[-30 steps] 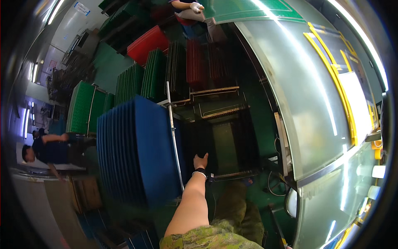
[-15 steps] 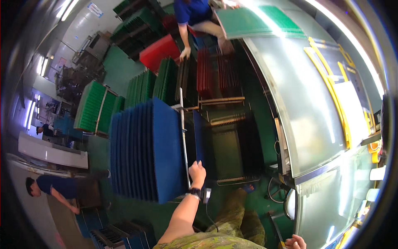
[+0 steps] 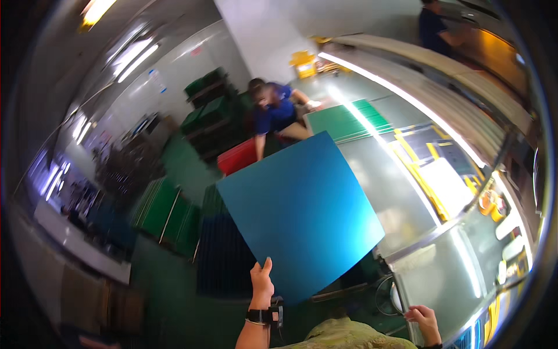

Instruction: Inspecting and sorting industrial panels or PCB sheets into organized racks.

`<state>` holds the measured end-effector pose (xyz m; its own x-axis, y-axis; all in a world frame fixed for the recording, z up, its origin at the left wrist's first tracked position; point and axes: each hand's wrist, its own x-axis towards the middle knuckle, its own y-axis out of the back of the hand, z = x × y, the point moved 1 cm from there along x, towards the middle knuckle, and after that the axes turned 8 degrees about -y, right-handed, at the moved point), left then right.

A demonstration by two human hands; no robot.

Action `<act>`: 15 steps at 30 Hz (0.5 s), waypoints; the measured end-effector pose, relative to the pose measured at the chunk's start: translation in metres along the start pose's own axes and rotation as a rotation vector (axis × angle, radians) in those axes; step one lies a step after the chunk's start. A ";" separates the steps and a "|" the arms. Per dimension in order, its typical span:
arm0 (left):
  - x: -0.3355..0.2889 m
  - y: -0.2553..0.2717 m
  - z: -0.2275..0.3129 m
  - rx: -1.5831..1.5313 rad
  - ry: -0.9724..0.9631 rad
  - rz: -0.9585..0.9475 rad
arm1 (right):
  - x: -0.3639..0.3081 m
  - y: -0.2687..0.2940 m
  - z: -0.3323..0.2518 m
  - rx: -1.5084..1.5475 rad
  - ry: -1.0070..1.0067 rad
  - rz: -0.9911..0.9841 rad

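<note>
My left hand (image 3: 262,284), with a dark band on its wrist, is closed on the lower left edge of a large flat blue panel (image 3: 302,215). The panel is raised and tilted in front of me, its broad shiny face toward me, and it hides much of the racks behind. Part of a rack of dark blue panels (image 3: 224,256) stands left of that hand. By the near edge of the metal-topped table, my right hand (image 3: 423,319) is held with fingers loosely bent and apart, nothing visible in it.
A metal-topped table (image 3: 372,168) runs along the right, with stacked green panels (image 3: 351,119) and yellow-edged frames (image 3: 415,180) on it. Across from me, a person in a blue shirt (image 3: 279,113) leans beside a red panel (image 3: 238,157). Green panels (image 3: 168,212) stand at left.
The blue panel has come up out of the rack in my left hand and now spans the middle of the view. My right hand has risen a little at the table edge. The view has tilted upward.
</note>
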<state>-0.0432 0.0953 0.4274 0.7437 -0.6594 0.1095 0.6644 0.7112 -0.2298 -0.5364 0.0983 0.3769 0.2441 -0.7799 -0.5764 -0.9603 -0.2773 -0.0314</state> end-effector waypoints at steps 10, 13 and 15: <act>-0.048 -0.133 -0.063 -0.412 0.522 -0.388 | 0.052 -0.033 0.002 0.494 0.218 -0.120; -0.067 -0.154 -0.075 -0.350 0.707 -0.591 | 0.044 -0.037 -0.027 1.037 0.266 0.012; -0.072 -0.158 -0.092 -0.286 0.837 -0.891 | 0.036 -0.005 -0.013 0.967 0.215 0.168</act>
<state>-0.2089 0.0079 0.3666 -0.2993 -0.9095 -0.2885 0.7936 -0.0695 -0.6044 -0.5213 0.0642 0.3673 0.0232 -0.8783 -0.4775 -0.6583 0.3460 -0.6685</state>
